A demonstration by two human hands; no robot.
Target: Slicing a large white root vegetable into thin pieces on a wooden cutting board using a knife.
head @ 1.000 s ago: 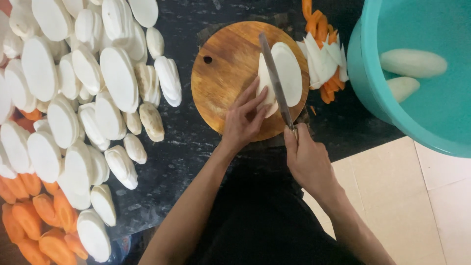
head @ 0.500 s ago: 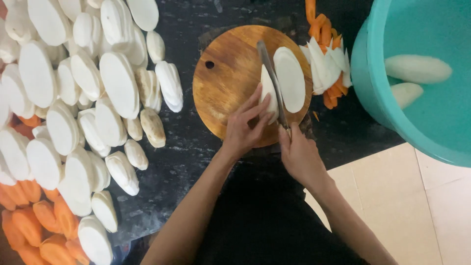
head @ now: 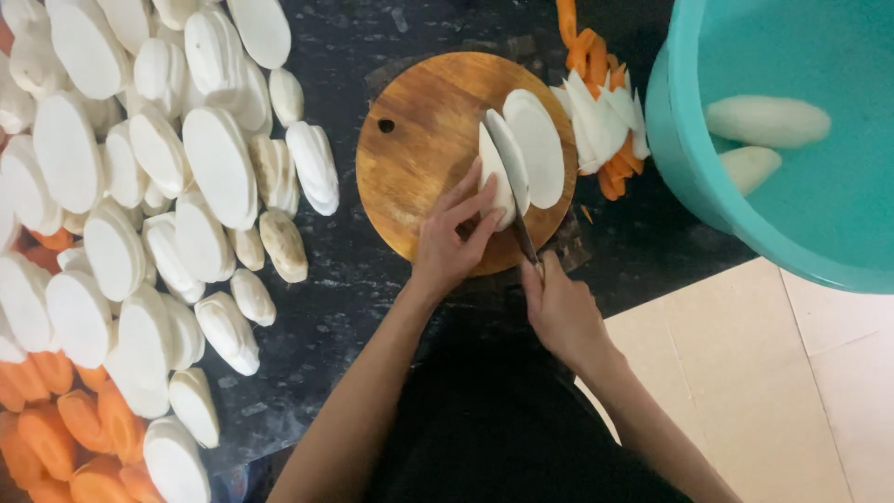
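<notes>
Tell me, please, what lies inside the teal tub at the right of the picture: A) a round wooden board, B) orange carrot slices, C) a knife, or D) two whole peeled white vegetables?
D: the teal tub holds two whole peeled white vegetables, while the carrot scraps lie outside it on the dark counter, beside the round wooden board.

Dark speckled stone counter [head: 372, 289]; beige tiled floor [head: 792, 391].

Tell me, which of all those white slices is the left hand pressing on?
The upright white piece on the round wooden board, under the left hand fingertips, beside the knife blade; the other slices lie untouched.
</notes>
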